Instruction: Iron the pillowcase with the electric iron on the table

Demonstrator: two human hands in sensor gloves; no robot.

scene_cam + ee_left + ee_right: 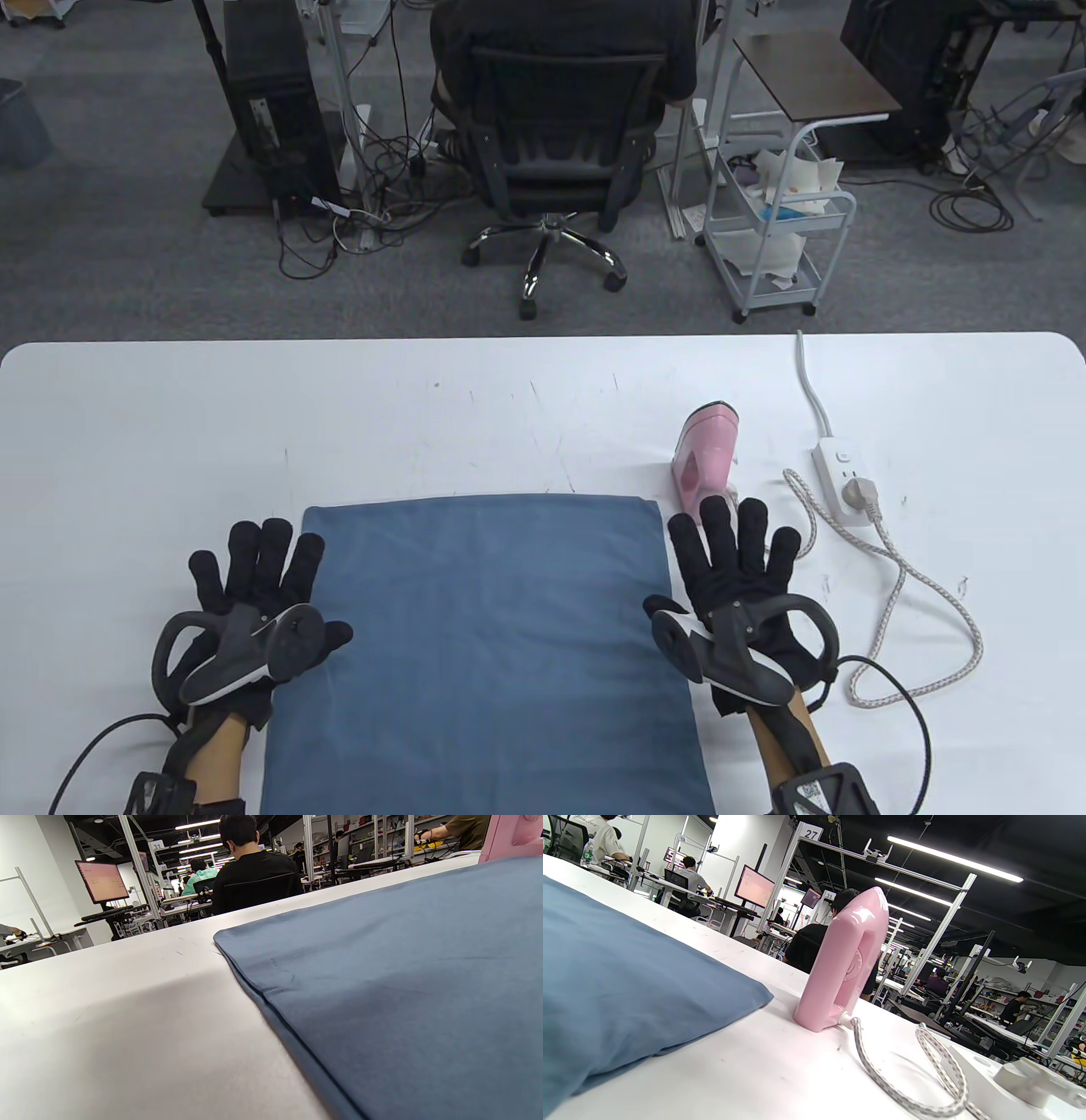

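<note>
A blue pillowcase [488,645] lies flat on the white table [339,407], reaching the front edge; it also shows in the left wrist view [403,984] and the right wrist view [615,976]. A pink electric iron [706,454] stands on the table just beyond the pillowcase's far right corner, seen close in the right wrist view [846,963]. My left hand [254,564] lies flat and open on the table beside the pillowcase's left edge. My right hand [734,552] lies flat and open beside its right edge, fingertips just short of the iron. Both hands are empty.
The iron's braided cord [912,594] loops on the table right of my right hand and plugs into a white power strip [840,475]. Beyond the table's far edge are an office chair [556,161] with a seated person and a white cart [776,221].
</note>
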